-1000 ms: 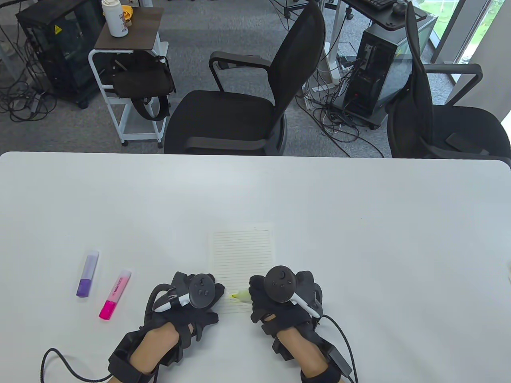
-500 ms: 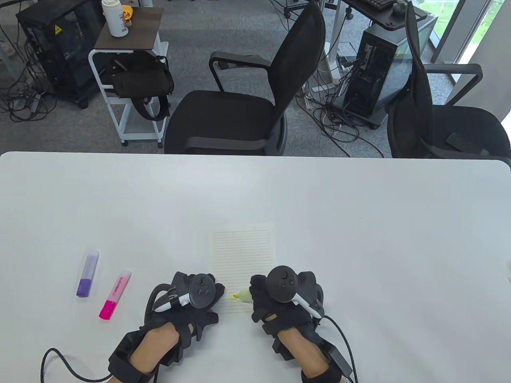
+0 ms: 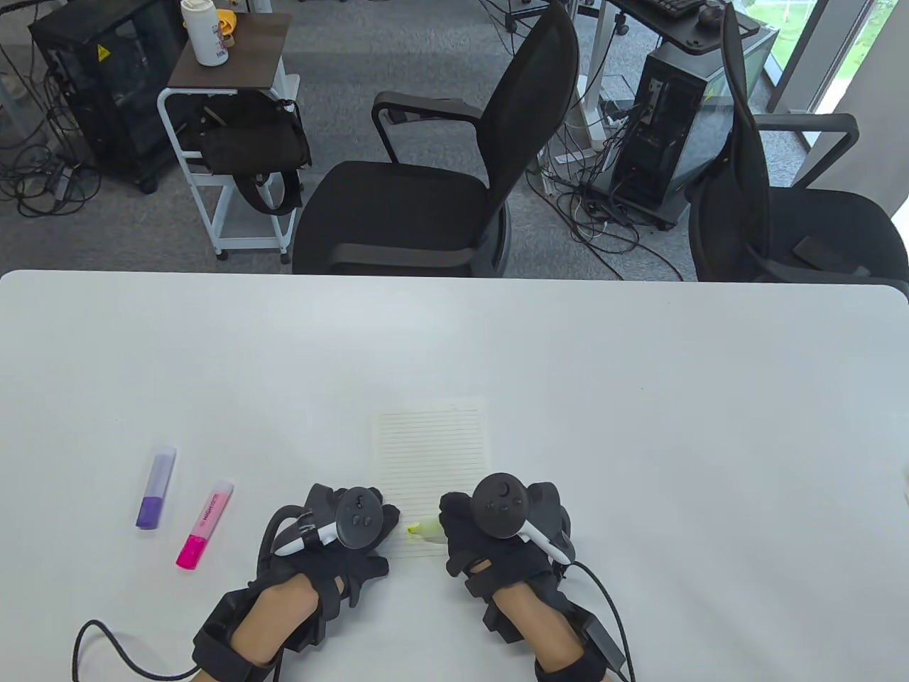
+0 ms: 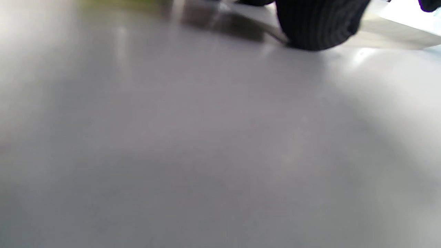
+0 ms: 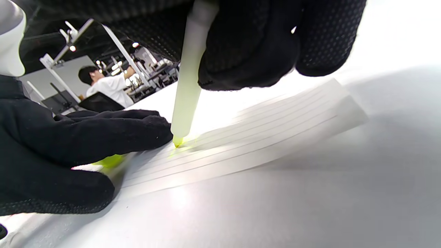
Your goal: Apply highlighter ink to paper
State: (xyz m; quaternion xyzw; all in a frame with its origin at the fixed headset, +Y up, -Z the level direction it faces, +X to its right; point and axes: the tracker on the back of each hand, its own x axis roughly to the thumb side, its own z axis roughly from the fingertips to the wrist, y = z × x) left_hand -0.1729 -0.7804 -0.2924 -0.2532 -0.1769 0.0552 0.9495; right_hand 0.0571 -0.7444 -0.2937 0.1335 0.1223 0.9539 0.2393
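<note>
A lined sheet of paper (image 3: 432, 447) lies near the table's front edge. My right hand (image 3: 490, 533) grips a yellow highlighter (image 3: 426, 529) and presses its tip onto the sheet's near left part. In the right wrist view the highlighter (image 5: 187, 86) stands steep, with a small yellow mark under its tip on the paper (image 5: 275, 131). My left hand (image 3: 341, 533) rests on the sheet's near left corner, its fingers (image 5: 113, 127) close beside the tip. A yellow-green cap (image 5: 110, 160) shows pinched between its thumb and fingers. One left fingertip (image 4: 317, 27) touches the table.
A purple highlighter (image 3: 156, 488) and a pink highlighter (image 3: 204, 524) lie capped on the table left of my left hand. Glove cables (image 3: 106, 639) trail off the front edge. Two office chairs (image 3: 426, 213) stand beyond the far edge.
My right hand has drawn the highlighter tip slightly to the left along the paper. The left hand has stayed where it was.
</note>
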